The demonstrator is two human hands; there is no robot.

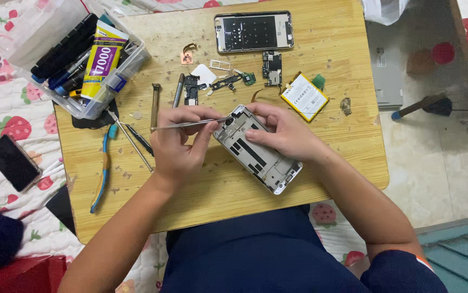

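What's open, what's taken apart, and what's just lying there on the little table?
Phone frame: opened up, steadied by the right hand.
Tweezers: held in the left hand, tip at the frame's top corner.
Screen panel: removed, lying flat.
Battery: taken out.
Circuit board: taken out.
Plastic box: open, full of tools.
Toothbrush: lying flat.

Home setting, improvised repair bench: low light wooden table [331,163] on a strawberry-print quilted mat [6,114], tiled floor [440,173] alongside, clear plastic tool tub [39,32], loose phone parts [228,80] spread out.
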